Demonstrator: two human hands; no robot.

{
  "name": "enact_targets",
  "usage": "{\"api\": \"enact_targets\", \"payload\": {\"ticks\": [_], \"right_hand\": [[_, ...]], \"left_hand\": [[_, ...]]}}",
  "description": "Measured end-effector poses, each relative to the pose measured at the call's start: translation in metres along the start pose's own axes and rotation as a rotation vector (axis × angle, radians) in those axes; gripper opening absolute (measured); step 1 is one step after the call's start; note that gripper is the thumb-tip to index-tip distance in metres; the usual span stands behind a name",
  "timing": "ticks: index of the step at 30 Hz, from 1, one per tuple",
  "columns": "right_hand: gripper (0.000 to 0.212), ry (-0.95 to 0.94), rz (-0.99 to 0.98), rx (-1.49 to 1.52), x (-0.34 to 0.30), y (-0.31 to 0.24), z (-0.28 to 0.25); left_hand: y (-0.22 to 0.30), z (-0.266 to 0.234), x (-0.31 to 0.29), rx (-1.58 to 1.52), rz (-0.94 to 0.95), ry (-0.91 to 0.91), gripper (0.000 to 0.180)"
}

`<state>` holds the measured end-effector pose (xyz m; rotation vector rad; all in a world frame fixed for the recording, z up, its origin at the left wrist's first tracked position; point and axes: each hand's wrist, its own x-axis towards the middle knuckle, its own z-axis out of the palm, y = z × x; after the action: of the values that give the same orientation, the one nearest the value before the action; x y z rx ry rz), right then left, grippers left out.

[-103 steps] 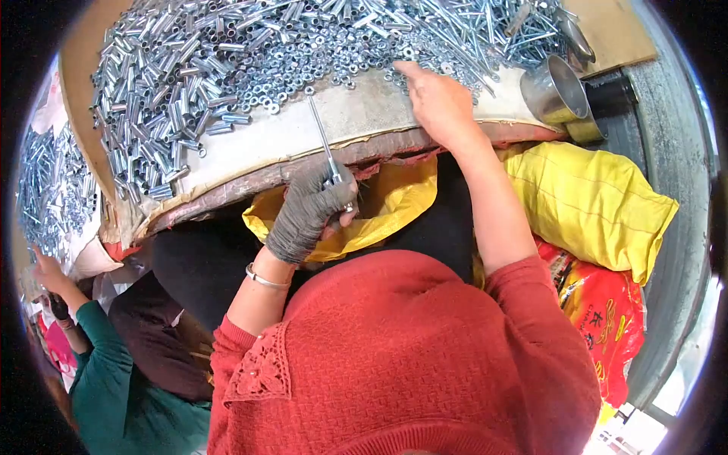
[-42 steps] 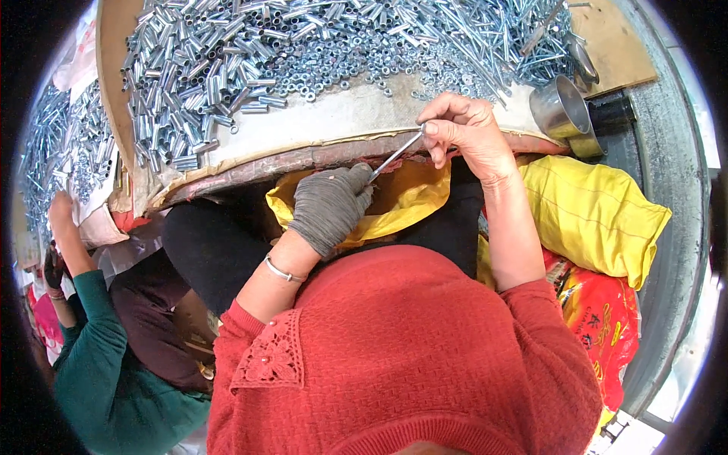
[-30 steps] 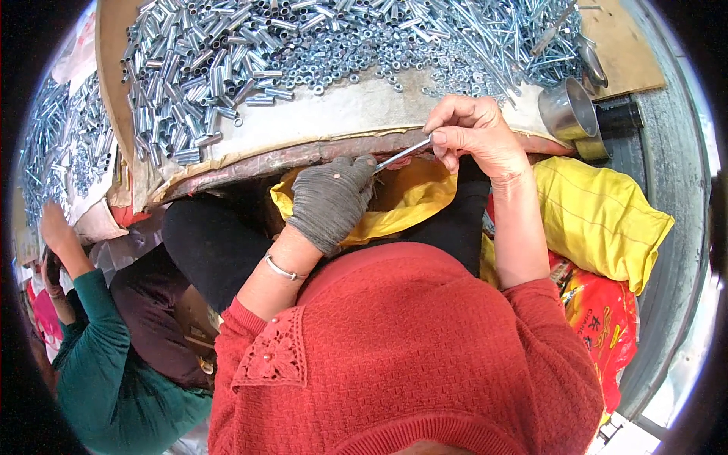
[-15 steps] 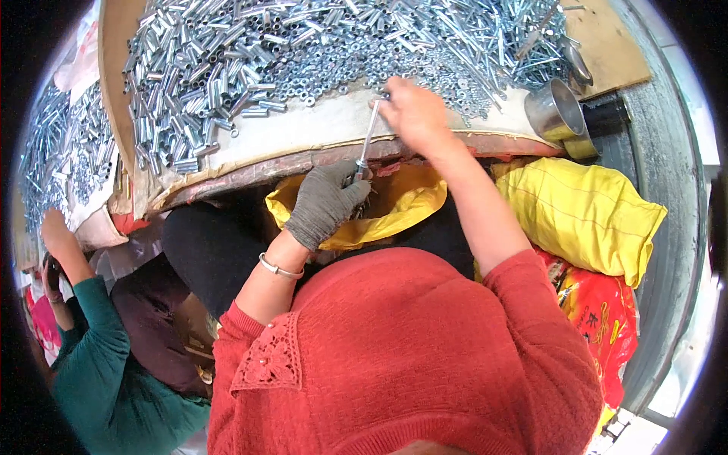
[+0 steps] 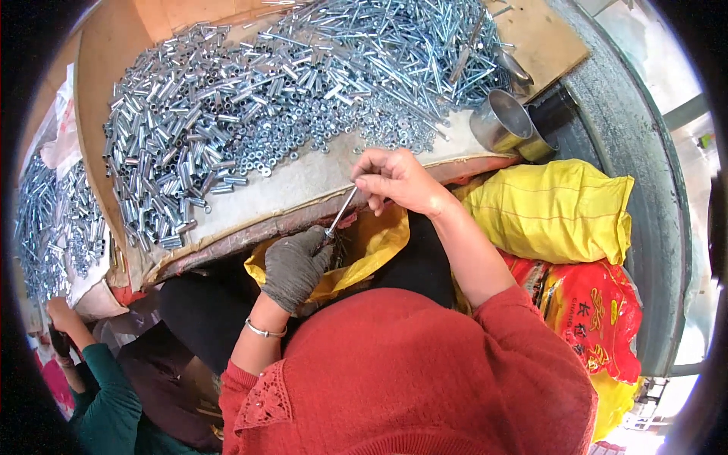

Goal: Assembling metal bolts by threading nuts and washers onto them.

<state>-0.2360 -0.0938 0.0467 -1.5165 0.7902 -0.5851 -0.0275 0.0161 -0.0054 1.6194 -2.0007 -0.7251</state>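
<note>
Brown board forms the work surface [image 5: 121, 45], tilted up across the top of the view and heaped with bright metal hardware. At the far left, a second heap of silvery parts [image 5: 53, 220] lies on a pale sheet, and below it a co-worker's hand [image 5: 64, 315] in a teal sleeve reaches toward that pile. Moving right, a dense bank of short silver metal sleeves [image 5: 167, 144] covers the board, thinning into a scatter of small silver nuts [image 5: 303, 129] and then a tangle of long silver bolts [image 5: 409, 53].

Below the board's padded, worn front edge, the person's left hand [image 5: 292, 265], in a grey knit glove with a thin silver bangle at the wrist, has its fingers clenched around the lower end of a long silver bolt [image 5: 341, 212]. That bolt slants up and to the right, crossing the board's edge. The bare right hand [image 5: 394, 182] pinches its upper end between fingertips, grasping it just over the pale padding.

Beneath both hands sits an open yellow plastic bag [image 5: 371, 250] on the lap. Further right, a shiny steel cup [image 5: 504, 125] lies at the board's corner, with a yellow woven sack [image 5: 561, 208] and a red printed sack [image 5: 599, 311] beside the person's red sweater.
</note>
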Motion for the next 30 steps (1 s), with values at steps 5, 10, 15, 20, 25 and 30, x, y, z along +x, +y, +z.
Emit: {"api": "enact_targets", "payload": {"ticks": [5, 10, 15, 20, 25, 30], "right_hand": [[0.007, 0.052, -0.051, 0.035, -0.005, -0.002, 0.008], [0.008, 0.052, 0.016, 0.025, -0.006, 0.003, 0.017], [0.007, 0.167, -0.042, 0.217, -0.009, 0.013, 0.027], [0.013, 0.489, -0.566, -0.364, -0.006, 0.028, 0.042], [0.054, 0.477, -0.806, -0.975, -0.003, 0.018, 0.051], [0.047, 0.228, -0.300, -0.080, -0.017, 0.005, 0.043]], "left_hand": [[-0.005, -0.002, 0.000, 0.012, 0.081, 0.068, 0.019], [-0.009, -0.002, -0.001, 0.385, 0.067, 0.091, 0.013], [-0.010, -0.003, -0.003, 0.273, 0.129, 0.185, 0.013], [-0.005, -0.004, -0.003, -0.091, 0.117, 0.145, 0.013], [-0.010, 0.005, -0.004, -0.217, 0.081, 0.215, 0.018], [-0.009, -0.005, -0.002, -0.101, 0.158, 0.194, 0.022]]}}
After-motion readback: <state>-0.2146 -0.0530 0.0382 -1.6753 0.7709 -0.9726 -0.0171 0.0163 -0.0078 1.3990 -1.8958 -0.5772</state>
